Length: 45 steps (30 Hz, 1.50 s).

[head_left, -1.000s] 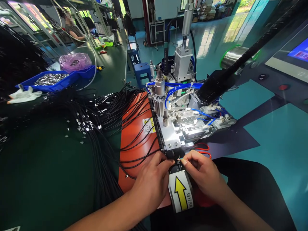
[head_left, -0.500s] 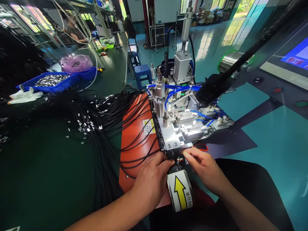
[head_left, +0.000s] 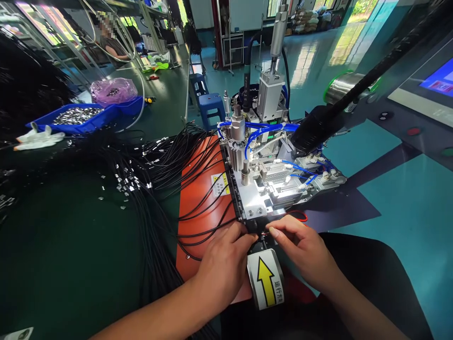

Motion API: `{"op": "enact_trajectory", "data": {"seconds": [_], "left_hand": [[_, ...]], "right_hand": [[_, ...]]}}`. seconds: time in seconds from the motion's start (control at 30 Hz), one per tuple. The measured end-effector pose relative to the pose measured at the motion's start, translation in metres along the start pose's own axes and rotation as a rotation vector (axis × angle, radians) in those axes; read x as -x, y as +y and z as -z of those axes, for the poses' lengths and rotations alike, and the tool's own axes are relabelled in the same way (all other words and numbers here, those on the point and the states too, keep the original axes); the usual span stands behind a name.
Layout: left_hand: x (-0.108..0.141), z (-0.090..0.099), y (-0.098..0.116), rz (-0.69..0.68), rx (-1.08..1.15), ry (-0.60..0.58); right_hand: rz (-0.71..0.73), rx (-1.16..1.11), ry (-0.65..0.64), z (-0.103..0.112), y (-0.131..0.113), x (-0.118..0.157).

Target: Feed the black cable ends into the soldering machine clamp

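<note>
My left hand [head_left: 224, 257] rests on the orange cover's front end, its thumb and fingers closed around a black cable [head_left: 191, 250] whose end is mostly hidden beneath them. Just right of that thumb, small stripped wires [head_left: 263, 234] show at the cable end. At these wires my right hand [head_left: 300, 243] has thumb and index finger pinched together, partly covering them. Both hands are at the near edge of a metal machine [head_left: 253, 200] with cylinders and blue air tubes. Directly below them is a white plate with a yellow arrow [head_left: 266, 279].
Several black cables lie across the orange cover [head_left: 205, 189] and the dark table [head_left: 88, 236]. Further left are a blue tray [head_left: 71, 120] of metal parts and a white glove [head_left: 38, 138]. A solder wire spool [head_left: 345, 87] and control panel [head_left: 410, 125] are at right. A person [head_left: 113, 47] sits behind.
My right fingertips have moved slightly left and down onto the coloured wires, which showed more openly before. My left hand has stayed in nearly the same place.
</note>
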<state>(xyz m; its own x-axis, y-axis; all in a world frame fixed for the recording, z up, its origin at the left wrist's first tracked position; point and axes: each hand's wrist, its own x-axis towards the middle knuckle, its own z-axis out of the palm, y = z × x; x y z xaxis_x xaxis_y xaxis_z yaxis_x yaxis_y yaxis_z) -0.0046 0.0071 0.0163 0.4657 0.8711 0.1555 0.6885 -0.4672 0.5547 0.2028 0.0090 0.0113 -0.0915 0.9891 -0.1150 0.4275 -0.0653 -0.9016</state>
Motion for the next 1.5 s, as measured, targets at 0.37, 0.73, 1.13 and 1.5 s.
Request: {"op": "enact_trajectory", "data": {"seconds": [0.37,0.73,1.13,1.5], "left_hand": [[0.001,-0.002,-0.002,0.009,0.01,-0.005],[0.003,0.003,-0.002,-0.016,-0.049,-0.045],[0.0,0.015,0.005,0.029,-0.2,-0.106],[0.005,0.029,0.026,0.135,-0.379,-0.516]], "right_hand": [[0.052,0.121,0.039,-0.005,0.003,-0.001],[-0.025,0.109,-0.028,-0.004,0.004,-0.006],[-0.109,0.06,0.117,-0.002,-0.011,0.014],[0.262,0.431,-0.75,-0.117,-0.007,0.057]]}}
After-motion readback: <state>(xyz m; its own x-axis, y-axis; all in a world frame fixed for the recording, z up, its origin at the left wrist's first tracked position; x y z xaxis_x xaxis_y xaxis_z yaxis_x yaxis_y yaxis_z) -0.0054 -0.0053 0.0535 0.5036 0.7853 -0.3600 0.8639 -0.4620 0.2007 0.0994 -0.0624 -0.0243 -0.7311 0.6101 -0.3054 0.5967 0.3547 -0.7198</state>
